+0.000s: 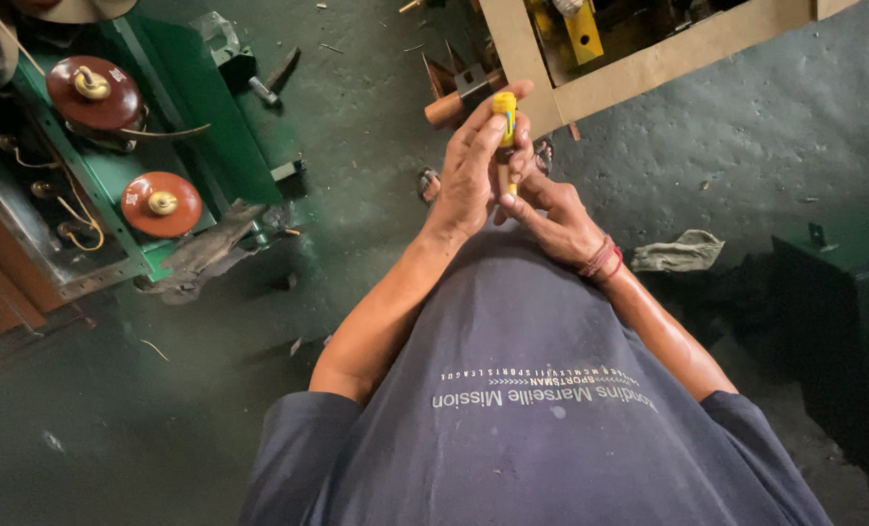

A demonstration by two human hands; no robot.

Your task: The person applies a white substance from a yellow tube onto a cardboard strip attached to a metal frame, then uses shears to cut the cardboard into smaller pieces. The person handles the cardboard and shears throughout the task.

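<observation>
Two bare hands meet in front of the person's chest, above a dark concrete floor [376, 146]. Left hand [469, 170] is closed round a small yellow-handled tool [505, 109], prob. a screwdriver; fingers [483, 122] wrap the yellow handle from the left, grip snug w/ no gap showing. Tool stands roughly upright, yellow end up, a pale shaft running down toward the right hand. Right hand [556, 219] sits just below & to the right, fingertips pinching at the lower end of the shaft; grip looks closed on it, tho what exactly sits between the fingertips is too small to tell. Red thread bracelet [602, 261] circles the right wrist. Person wears a dark grey-blue t-shirt [522, 429] w/ pale print across it. At far left stands a green metal unit [210, 136] carrying two round reddish-brown insulators [162, 203] w/ brass fittings on top, wires curling beside them. Beyond the hands, a pale wooden frame [639, 68] lies on the floor, w/ a yellow object [583, 29] inside it; a hammer [459, 97] lies just beside the frame's corner. Crumpled grey-green rag [678, 251] lies on the floor near the right forearm. Dark box shape at the right edge, detail unclear.
</observation>
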